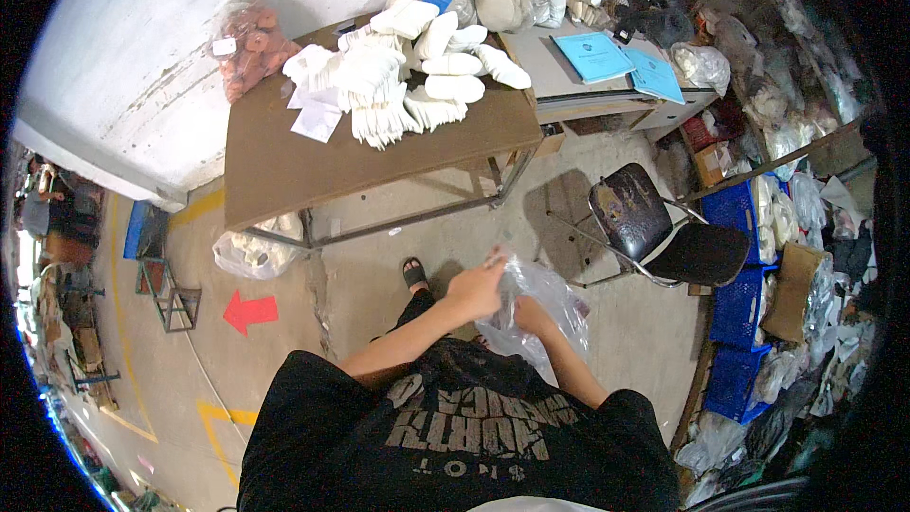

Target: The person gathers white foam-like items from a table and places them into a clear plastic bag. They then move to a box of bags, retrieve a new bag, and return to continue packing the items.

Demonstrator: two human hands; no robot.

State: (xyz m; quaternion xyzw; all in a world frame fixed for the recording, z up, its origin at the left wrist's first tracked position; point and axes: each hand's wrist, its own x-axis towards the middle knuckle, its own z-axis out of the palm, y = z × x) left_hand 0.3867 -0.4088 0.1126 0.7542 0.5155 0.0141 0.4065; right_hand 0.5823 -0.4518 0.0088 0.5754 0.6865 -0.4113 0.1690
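A clear plastic bag [561, 296] hangs in front of my body, between the table and my shirt. My left hand [477, 290] is closed at the bag's upper left edge, fingers pinched on the film. Lower and to the right, my right hand [533, 314] is closed on the bag as well; thin film partly surrounds it, and whether it is inside or behind the film I cannot tell. The bag looks thin and crumpled, with no contents that I can make out. Beyond my hands, a big heap of white padded, sole-shaped pieces [374, 71] covers the back of the brown table [284, 166].
A black folding chair [637, 213] stands to the right. Blue crates [737, 308] and bagged goods line the right side. Two blue booklets [592, 57] lie on the grey desk [531, 62]. A filled bag [261, 251] sits under the table, and a bag of orange-pink items [256, 43] by the wall.
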